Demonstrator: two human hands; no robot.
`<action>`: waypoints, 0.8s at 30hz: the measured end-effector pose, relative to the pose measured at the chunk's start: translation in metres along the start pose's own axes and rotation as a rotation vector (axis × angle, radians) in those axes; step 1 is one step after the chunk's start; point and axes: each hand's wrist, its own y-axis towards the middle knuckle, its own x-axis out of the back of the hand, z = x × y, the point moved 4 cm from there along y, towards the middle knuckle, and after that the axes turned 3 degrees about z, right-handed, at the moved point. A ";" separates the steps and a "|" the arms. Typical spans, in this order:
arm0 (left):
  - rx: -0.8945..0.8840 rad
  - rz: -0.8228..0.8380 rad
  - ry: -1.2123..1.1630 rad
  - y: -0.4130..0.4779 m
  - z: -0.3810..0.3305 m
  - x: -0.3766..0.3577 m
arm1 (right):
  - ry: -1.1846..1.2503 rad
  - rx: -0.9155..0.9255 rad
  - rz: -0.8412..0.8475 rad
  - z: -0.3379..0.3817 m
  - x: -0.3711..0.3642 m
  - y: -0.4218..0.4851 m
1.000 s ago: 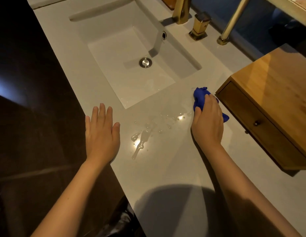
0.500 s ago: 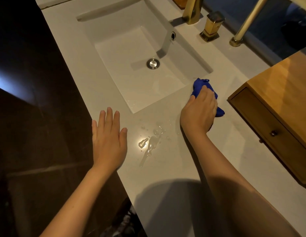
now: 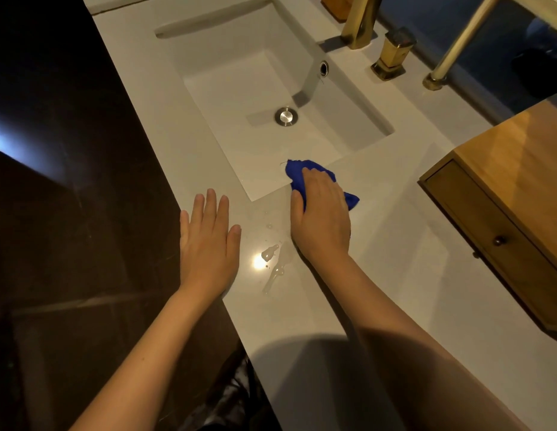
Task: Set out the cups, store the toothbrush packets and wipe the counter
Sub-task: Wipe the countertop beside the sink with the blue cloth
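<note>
1. The right hand lies palm-down on a crumpled blue cloth, fingers curled over it and pressing it to the counter; whether the fingers close under the cloth cannot be told from above.
2. The cloth sits at the near right corner of the sink, its far edge lapping over the basin's rim, with one blue tail poking out on the little-finger side of the hand.
3. The left hand rests flat and empty at the counter's front edge, fingers together and straight, thumb held slightly apart.
4. Between the two hands lies a small water puddle with scattered droplets (a bright glint of lamp light sits just beside it), uncovered by the cloth.
5. A round metal drain sits in the basin floor.
6. A brass faucet and a squat brass handle stand at the far rim of the sink.
7. A wooden drawer box stands on the counter to the right, well apart from the cloth, its drawer closed with a dark round knob.
</note>
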 end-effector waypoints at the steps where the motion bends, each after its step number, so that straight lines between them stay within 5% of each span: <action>1: -0.004 0.009 -0.020 0.000 0.000 0.000 | 0.011 0.024 0.019 0.002 -0.001 -0.003; 9: -0.056 0.005 -0.185 0.004 0.012 0.011 | 0.022 0.169 0.213 0.016 -0.009 -0.028; 24: -0.286 0.090 0.106 0.038 0.023 0.010 | -0.169 0.671 0.710 -0.009 0.027 -0.034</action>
